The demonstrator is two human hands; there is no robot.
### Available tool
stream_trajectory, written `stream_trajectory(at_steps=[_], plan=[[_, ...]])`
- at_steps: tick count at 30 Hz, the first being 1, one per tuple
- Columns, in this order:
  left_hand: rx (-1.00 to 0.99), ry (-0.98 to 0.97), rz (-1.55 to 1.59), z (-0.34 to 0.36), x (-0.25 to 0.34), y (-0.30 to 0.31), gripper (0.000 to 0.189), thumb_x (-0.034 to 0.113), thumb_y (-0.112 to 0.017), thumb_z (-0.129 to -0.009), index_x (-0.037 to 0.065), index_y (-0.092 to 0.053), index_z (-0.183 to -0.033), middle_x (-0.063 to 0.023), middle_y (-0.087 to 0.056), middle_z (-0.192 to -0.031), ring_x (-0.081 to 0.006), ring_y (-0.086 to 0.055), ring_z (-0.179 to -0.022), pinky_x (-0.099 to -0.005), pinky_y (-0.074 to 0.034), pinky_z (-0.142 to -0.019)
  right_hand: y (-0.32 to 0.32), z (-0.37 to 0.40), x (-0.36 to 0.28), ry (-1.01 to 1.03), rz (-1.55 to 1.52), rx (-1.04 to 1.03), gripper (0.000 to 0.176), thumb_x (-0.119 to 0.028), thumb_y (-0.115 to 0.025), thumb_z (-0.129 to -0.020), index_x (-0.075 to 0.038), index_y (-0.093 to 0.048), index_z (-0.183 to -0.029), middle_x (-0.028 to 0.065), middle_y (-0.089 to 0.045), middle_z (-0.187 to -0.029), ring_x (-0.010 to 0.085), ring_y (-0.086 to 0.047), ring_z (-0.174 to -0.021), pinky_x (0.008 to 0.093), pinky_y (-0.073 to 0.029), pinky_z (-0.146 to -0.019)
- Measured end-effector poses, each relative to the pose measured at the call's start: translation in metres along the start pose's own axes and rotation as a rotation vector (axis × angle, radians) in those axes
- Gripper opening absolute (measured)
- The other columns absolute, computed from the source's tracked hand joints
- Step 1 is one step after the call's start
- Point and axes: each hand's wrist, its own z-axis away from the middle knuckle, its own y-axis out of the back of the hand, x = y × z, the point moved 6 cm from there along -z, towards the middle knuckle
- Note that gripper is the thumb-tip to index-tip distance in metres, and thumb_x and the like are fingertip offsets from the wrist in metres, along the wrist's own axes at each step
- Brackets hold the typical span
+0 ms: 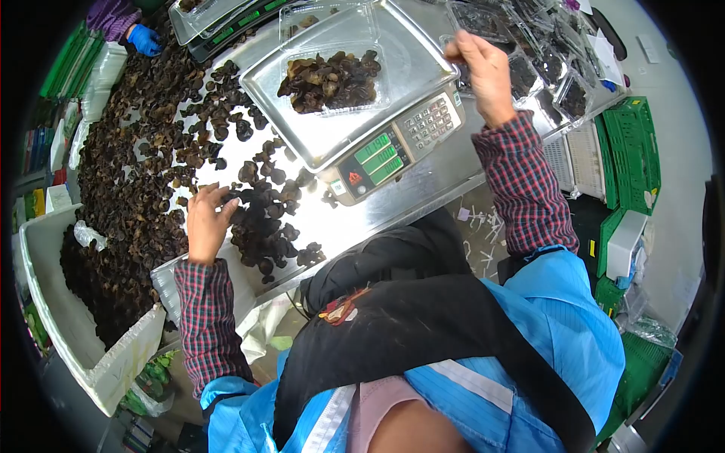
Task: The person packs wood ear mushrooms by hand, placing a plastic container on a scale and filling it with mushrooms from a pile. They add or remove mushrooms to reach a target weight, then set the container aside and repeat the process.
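My left hand [208, 221] is over the loose dark wood ear mushrooms [264, 215] on the metal table, thumb and fingers apart, with nothing visible held. My right hand [483, 72] is at the right corner of the metal scale tray [332, 140], its fingers curled together; what they hold, if anything, is hidden. On that tray sits an opened clear plastic box [385, 75] with a heap of wood ear mushrooms [332, 81] in it. The scale [400, 143] below shows lit green digits and a keypad.
A wide mushroom pile [128, 196] covers the table's left side, beside a white foam box [49, 249]. Plastic boxes [521, 45] crowd the back right. Green crates [633, 151] stand at right. A co-worker's blue-gloved hand [143, 40] is at the far left.
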Motion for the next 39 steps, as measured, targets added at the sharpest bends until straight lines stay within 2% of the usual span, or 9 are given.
stream_trajectory(at_steps=[3,9,17,21,23,25,28,30,39], plan=[[-0.147,0.401,0.656,-0.011,0.006,-0.001,0.031,0.021,-0.069,-0.086,0.003,-0.068,-0.11,-0.0163,-0.066,-0.11,-0.0244,-0.064,-0.094,-0.0338,-0.049,-0.083,0.03,0.006,0.037,-0.186,0.053,0.071,0.033,-0.03,-0.064,-0.092,0.001,-0.066,-0.105,0.0046,-0.068,-0.089,0.0105,-0.06,-0.08,0.0235,-0.048,-0.072],[0.203,0.01,0.555,-0.068,0.094,0.016,0.034,0.019,-0.072,-0.083,0.002,-0.066,-0.112,-0.0168,-0.065,-0.111,-0.0279,-0.062,-0.103,-0.0355,-0.047,-0.09,-0.017,-0.008,0.065,-0.292,-0.027,-0.035,0.047,-0.027,-0.068,-0.089,0.001,-0.054,-0.125,0.0112,-0.064,-0.112,0.016,-0.061,-0.096,0.0272,-0.049,-0.078],[0.193,-0.131,0.282,-0.132,0.139,-0.037,0.051,0.036,-0.063,-0.089,-0.001,-0.058,-0.124,-0.0192,-0.059,-0.126,-0.0419,-0.038,-0.133,-0.0483,-0.031,-0.107,-0.105,-0.051,0.087,-0.464,-0.447,-0.139,0.065,-0.015,-0.057,-0.091,0.001,-0.027,-0.146,0.0175,-0.046,-0.136,0.0226,-0.052,-0.118,0.0329,-0.045,-0.096],[0.227,0.015,0.697,-0.121,0.124,-0.027,0.046,0.04,-0.053,-0.096,-0.001,-0.062,-0.117,-0.0166,-0.063,-0.12,-0.0367,-0.046,-0.125,-0.0429,-0.035,-0.104,-0.07,-0.045,0.075,-0.23,-0.356,-0.267,0.063,-0.004,-0.049,-0.083,-0.007,-0.036,-0.145,0.0118,-0.048,-0.135,0.0204,-0.051,-0.118,0.0313,-0.041,-0.1],[0.186,0.181,1.211,-0.114,0.1,-0.041,0.047,0.041,-0.041,-0.102,0.0,-0.062,-0.112,-0.0091,-0.064,-0.11,-0.0183,-0.056,-0.107,-0.0348,-0.041,-0.097,-0.06,-0.026,0.063,0.298,0.495,-0.519,0.062,-0.002,-0.048,-0.078,-0.012,-0.048,-0.139,0.0095,-0.051,-0.128,0.0171,-0.052,-0.115,0.0287,-0.042,-0.099],[0.259,0.424,1.433,-0.105,0.081,-0.05,0.05,0.045,-0.04,-0.101,0.0,-0.057,-0.115,-0.0084,-0.062,-0.106,-0.0158,-0.056,-0.099,-0.0336,-0.043,-0.093,-0.063,0.003,0.036,0.485,0.769,-0.477,0.062,0.001,-0.046,-0.073,-0.014,-0.057,-0.131,0.0088,-0.055,-0.117,0.0151,-0.054,-0.109,0.027,-0.045,-0.093],[0.018,0.353,1.184,-0.101,0.077,-0.064,0.046,0.014,-0.062,-0.09,-0.006,-0.045,-0.128,-0.0095,-0.06,-0.1,-0.016,-0.059,-0.086,-0.0293,-0.051,-0.071,-0.067,0.026,0.051,-0.152,0.317,-0.655,0.068,0.0,-0.049,-0.081,-0.02,-0.039,-0.145,0.0061,-0.062,-0.091,0.0136,-0.06,-0.08,0.0286,-0.052,-0.074],[-0.105,0.312,1.34,-0.11,0.075,-0.081,0.038,0.003,-0.056,-0.089,-0.009,-0.046,-0.123,-0.0128,-0.066,-0.083,-0.0172,-0.063,-0.07,-0.0283,-0.052,-0.061,-0.072,0.04,0.055,-0.364,0.039,-0.723,0.074,-0.003,-0.054,-0.086,-0.021,-0.022,-0.151,0.0044,-0.064,-0.086,0.0095,-0.06,-0.069,0.0242,-0.053,-0.061],[-0.164,0.54,1.454,-0.121,0.081,-0.07,0.009,0.002,-0.058,-0.088,0.002,-0.054,-0.096,-0.0121,-0.068,-0.084,-0.0098,-0.057,-0.055,-0.0197,-0.043,-0.045,-0.084,0.051,0.072,-0.525,-0.131,-0.463,0.086,0.003,-0.052,-0.087,-0.022,-0.003,-0.153,0.0102,-0.064,-0.077,0.012,-0.059,-0.057,0.0255,-0.051,-0.049]])
